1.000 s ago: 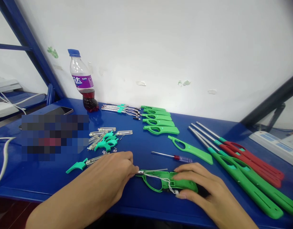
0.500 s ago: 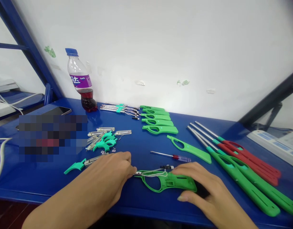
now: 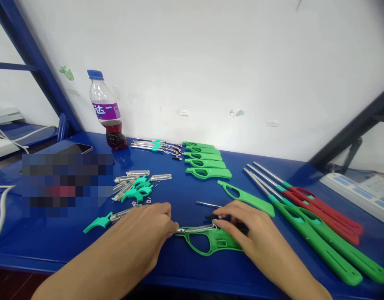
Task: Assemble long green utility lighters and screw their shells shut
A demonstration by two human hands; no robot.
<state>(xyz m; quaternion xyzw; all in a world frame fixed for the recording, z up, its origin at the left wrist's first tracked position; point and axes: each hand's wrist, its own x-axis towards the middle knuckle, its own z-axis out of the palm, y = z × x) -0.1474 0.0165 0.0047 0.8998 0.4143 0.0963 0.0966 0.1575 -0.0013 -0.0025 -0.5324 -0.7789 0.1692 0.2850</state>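
Note:
An open green lighter half-shell (image 3: 215, 241) lies on the blue table, its inside facing up. My left hand (image 3: 156, 223) is closed around a metal rod at the shell's narrow left end; most of the rod is hidden under the hand. Thin white wires run from the rod to a small black part (image 3: 212, 217) above the shell. My right hand (image 3: 242, 223) pinches that black part and the wires between thumb and fingers, over the shell's right portion. A screwdriver (image 3: 207, 204) lies just behind, its handle hidden by my right hand.
Green half-shells (image 3: 207, 164) lie in a row behind, near rods with wires (image 3: 154, 145). Assembled lighters, green (image 3: 323, 241) and red (image 3: 326, 212), lie right. Teal triggers (image 3: 137, 189), clear tanks (image 3: 137, 173), a bottle (image 3: 109, 112) and a phone (image 3: 76, 148) stand or lie left.
My right hand has moved left and up from the shell's right end to the black part and wires, and closed on them. My left hand keeps its grip.

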